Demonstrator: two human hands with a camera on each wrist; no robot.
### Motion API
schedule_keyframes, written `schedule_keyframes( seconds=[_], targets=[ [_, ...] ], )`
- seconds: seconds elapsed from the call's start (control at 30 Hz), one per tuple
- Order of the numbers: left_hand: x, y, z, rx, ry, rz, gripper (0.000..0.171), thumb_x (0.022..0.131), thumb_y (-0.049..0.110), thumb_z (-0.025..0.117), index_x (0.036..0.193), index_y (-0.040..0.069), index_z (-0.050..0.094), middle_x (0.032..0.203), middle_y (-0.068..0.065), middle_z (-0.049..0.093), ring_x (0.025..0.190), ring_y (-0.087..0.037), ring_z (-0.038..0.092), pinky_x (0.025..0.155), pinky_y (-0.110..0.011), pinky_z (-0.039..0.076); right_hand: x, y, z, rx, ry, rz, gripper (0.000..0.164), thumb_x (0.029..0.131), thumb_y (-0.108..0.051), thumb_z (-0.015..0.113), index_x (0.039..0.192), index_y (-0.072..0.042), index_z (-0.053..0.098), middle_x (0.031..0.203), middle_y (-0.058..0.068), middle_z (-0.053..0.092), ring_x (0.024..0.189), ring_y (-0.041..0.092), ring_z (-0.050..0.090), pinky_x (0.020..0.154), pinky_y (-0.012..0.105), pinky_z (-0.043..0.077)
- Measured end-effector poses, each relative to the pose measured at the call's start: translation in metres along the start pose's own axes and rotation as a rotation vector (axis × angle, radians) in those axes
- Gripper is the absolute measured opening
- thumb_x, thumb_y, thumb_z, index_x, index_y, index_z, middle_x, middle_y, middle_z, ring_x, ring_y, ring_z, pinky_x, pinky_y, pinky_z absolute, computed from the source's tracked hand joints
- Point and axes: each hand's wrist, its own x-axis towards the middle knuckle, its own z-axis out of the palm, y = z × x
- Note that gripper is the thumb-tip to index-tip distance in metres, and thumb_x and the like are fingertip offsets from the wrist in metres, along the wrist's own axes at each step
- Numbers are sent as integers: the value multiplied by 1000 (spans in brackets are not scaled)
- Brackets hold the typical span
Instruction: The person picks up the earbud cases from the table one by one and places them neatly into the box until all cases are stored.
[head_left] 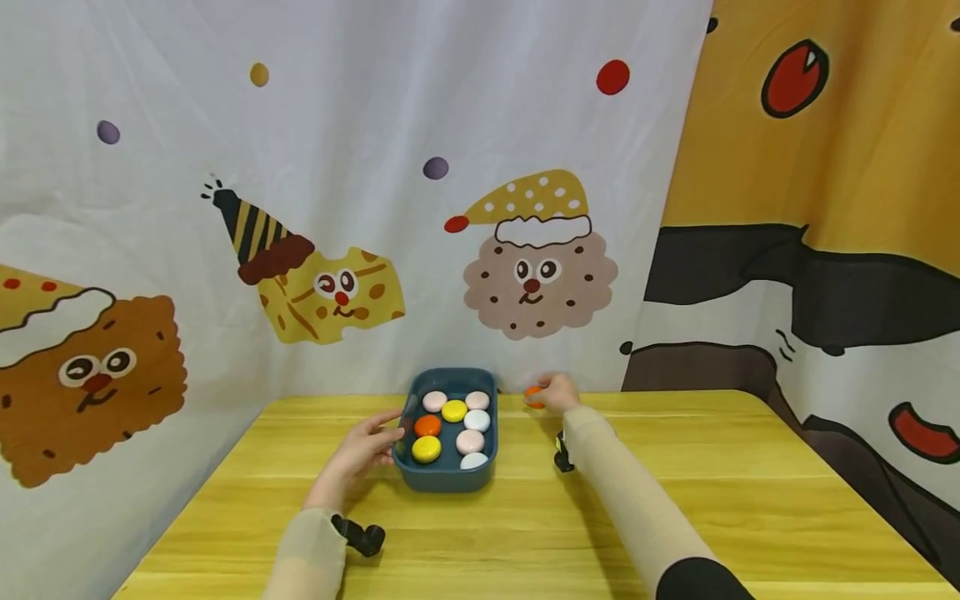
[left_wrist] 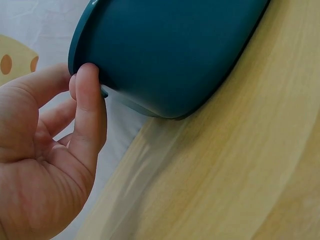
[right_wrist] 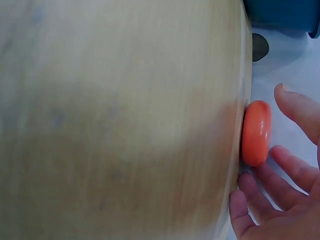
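A dark teal rectangular bin (head_left: pixel 450 479) with rounded corners stands on the table and holds several glossy rounded discs: yellow (head_left: pixel 426 450), orange (head_left: pixel 427 426), pale pink and white ones. At its left side my left hand (head_left: pixel 363 450) pinches the rim between thumb and fingers; the left wrist view shows the thumb (left_wrist: pixel 88 95) against the outer wall. Right of the bin, my right hand (head_left: pixel 558 393) reaches around another orange disc (right_wrist: pixel 257 133), which lies flat on the table near its far edge. The right fingers are spread beside that disc, with the thumb (right_wrist: pixel 297 110) apart from it.
The light wooden table (head_left: pixel 660 483) ends at the back against a hanging cloth (head_left: pixel 420 83) printed with cartoon biscuits and cheese. A small black device (head_left: pixel 363 537) is strapped to the left wrist, and a similar one (head_left: pixel 564 454) to the right.
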Motion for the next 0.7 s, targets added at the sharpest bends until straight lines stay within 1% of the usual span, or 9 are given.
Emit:
schedule_keyframes(
  seconds=[0.17, 0.33, 0.57, 0.7],
  targets=[
    [1, 1, 0, 6, -16, 4, 55, 97, 10, 60, 147, 3, 40, 103, -19, 59, 60, -12, 55, 58, -25, 54, 1, -1, -1, -18, 3, 17, 50, 74, -15, 83, 115, 7, 66, 111, 20, 65, 100, 33, 60, 87, 42, 50],
    [2, -2, 2, 4, -11, 7, 54, 96, 10, 60, 146, 2, 40, 100, -17, 58, 59, -11, 54, 57, -24, 53, 0, -1, 1, -42, 0, -11, 47, 72, -15, 84, 110, 6, 68, 108, 19, 66, 97, 33, 60, 86, 42, 50],
    [1, -4, 0, 5, -12, 9, 56, 96, 11, 61, 147, 1, 39, 106, -20, 58, 59, -10, 53, 57, -23, 53, 0, -4, 7, -108, -27, -33, 37, 67, -14, 86, 98, 1, 72, 95, 12, 68, 86, 27, 60, 77, 39, 52],
    [1, -2, -1, -2, 0, 7, 57, 95, 12, 62, 147, 1, 39, 110, -23, 58, 59, -11, 54, 58, -23, 53, 0, -7, 10, -109, -50, -51, 35, 67, -11, 86, 98, 1, 73, 96, 12, 69, 87, 27, 60, 78, 39, 52]
  ],
)
